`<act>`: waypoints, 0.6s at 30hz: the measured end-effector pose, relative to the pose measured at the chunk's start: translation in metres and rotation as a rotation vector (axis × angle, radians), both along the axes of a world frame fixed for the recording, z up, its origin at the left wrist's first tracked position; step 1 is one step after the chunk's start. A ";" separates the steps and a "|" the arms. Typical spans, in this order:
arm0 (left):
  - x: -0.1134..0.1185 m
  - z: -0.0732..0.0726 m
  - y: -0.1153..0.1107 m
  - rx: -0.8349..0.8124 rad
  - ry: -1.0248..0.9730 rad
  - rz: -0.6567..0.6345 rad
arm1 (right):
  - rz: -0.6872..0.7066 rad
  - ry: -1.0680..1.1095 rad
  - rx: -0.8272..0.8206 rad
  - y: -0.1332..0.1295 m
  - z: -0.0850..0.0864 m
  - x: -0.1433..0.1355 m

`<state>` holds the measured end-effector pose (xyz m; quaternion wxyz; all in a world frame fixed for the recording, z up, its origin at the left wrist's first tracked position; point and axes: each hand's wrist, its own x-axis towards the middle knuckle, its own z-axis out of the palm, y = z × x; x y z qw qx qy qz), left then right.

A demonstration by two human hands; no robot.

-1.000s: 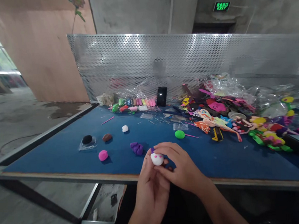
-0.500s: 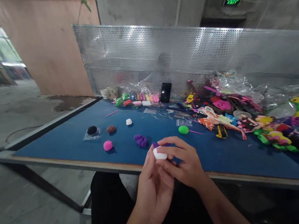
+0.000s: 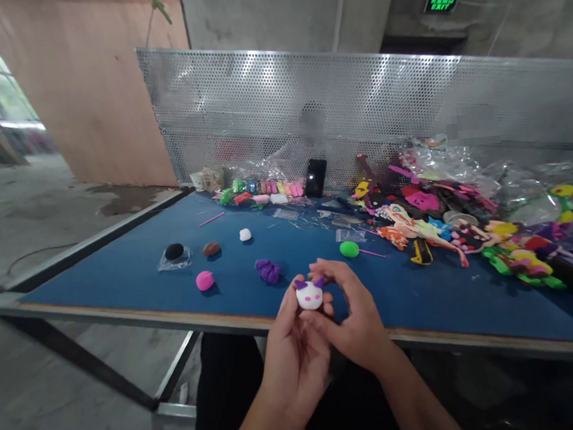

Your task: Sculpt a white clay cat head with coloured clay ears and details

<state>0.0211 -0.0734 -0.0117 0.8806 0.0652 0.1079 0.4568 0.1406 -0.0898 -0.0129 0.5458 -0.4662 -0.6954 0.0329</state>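
Note:
A small white clay head with two purple pointed ears and two pink oval spots faces me above the table's front edge. My left hand holds it from the left and below, thumb along its side. Fingers of my right hand close around its right side, the thumb under it and the index finger near the right ear. Just left of the head lies a purple clay lump. A pink ball sits farther left, and a green lump on a pink stick lies beyond my right hand.
On the blue table are a black lump on plastic, a brown lump and a white one. Clay packs and a phone stand at the back. Colourful clay figures crowd the right side.
My right fingers have lifted off the front and top of the white head, uncovering its pink spots and both purple ears. The view has shifted slightly.

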 end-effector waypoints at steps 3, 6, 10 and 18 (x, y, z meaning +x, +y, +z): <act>-0.001 0.002 0.000 -0.009 0.022 -0.006 | 0.041 0.050 -0.054 0.001 -0.002 0.001; -0.003 0.005 0.000 -0.012 0.032 -0.015 | 0.085 0.063 -0.087 0.002 -0.002 0.001; -0.002 0.006 0.001 -0.002 -0.004 -0.023 | 0.095 0.083 -0.111 0.001 0.000 0.001; 0.000 0.001 0.002 -0.044 -0.006 -0.084 | 0.090 0.089 -0.108 -0.004 0.003 0.001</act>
